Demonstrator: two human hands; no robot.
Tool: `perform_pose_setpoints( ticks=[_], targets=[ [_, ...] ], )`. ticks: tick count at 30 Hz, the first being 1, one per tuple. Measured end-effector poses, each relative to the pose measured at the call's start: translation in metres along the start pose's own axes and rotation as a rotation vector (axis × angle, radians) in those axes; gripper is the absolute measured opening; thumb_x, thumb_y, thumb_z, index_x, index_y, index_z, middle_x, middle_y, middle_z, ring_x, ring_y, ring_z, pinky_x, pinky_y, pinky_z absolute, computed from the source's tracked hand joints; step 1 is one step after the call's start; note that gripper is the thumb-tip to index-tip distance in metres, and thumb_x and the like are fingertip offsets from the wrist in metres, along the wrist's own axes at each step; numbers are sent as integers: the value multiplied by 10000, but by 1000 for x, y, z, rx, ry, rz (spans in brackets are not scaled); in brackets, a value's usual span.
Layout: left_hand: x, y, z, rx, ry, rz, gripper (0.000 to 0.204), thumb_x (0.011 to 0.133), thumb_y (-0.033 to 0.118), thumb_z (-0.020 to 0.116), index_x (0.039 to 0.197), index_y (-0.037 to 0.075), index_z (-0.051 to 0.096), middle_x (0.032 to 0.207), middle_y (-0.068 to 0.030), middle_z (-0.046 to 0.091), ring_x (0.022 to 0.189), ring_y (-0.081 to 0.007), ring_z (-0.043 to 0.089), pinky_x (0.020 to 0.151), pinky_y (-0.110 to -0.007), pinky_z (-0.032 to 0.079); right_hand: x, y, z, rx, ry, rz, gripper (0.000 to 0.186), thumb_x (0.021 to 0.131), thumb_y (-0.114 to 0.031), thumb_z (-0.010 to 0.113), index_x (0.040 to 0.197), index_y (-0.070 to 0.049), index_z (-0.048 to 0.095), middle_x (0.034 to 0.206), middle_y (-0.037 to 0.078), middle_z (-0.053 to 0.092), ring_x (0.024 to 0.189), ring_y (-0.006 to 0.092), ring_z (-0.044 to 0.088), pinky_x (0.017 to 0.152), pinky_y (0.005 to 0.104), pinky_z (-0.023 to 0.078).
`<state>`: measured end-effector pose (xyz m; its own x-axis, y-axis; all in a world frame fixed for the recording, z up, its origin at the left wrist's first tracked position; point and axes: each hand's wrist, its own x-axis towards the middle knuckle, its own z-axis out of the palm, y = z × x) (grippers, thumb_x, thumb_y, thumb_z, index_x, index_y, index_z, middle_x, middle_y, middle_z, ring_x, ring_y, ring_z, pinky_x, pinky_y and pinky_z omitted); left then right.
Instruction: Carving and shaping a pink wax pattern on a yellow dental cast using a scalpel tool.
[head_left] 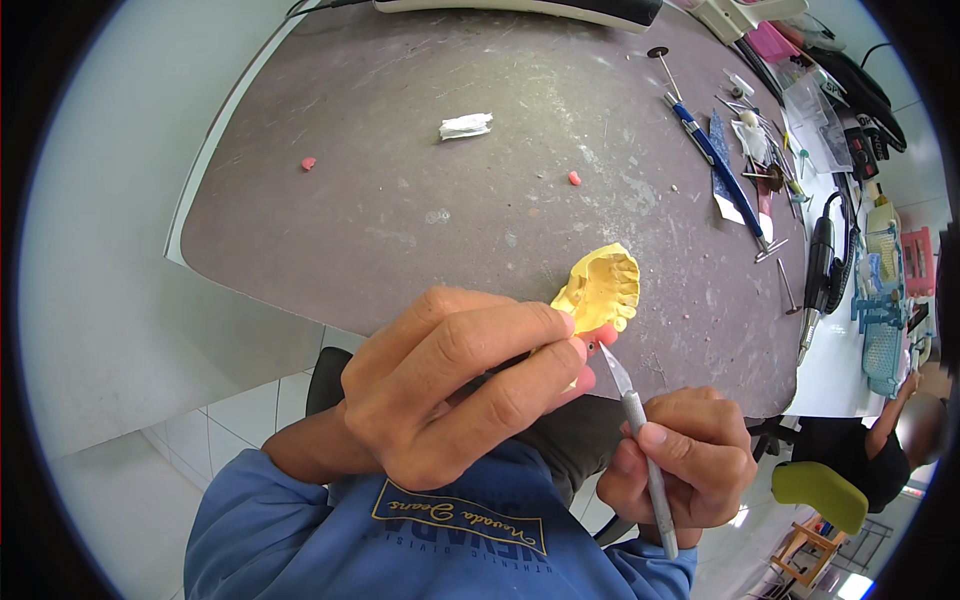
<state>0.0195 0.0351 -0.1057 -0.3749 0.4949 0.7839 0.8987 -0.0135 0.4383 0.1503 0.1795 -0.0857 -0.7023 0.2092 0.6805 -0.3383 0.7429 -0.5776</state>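
Observation:
My left hand is closed around a yellow dental cast, near the table's front edge. Teeth shapes line the cast's right side. Pink gum-coloured material covers its near end, with a small dark round spot in it. Between the fingers and thumb of my right hand is a silver craft knife, its handle slanting down to the right. The pointed blade meets the pink material or sits very close to it; contact is hard to tell. My left fingers hide part of the cast.
Pink bits and a white crumpled roll lie on the grey-brown table. At right are a blue pen-like tool, several burs and a black handpiece. A person sits at far right by a green chair.

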Motion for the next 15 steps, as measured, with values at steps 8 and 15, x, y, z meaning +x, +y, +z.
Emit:
perform_pose_setpoints(
  ticks=[8,15],
  targets=[
    [-2,-1,1,30,-4,9,351,674,57,894,958,79,690,986,-42,635,819,-137,636,607,-225,580,2,1,-1,-31,-57,-17,305,679,-27,842,922,-36,657,714,77,629,535,169,619,433,259,491],
    [-2,1,1,24,3,-11,360,666,50,897,960,81,691,981,-38,634,822,-135,636,612,-224,582,0,-3,2,3,-6,27,270,676,-5,823,891,-35,661,699,75,627,527,170,619,440,259,500]
  ],
)
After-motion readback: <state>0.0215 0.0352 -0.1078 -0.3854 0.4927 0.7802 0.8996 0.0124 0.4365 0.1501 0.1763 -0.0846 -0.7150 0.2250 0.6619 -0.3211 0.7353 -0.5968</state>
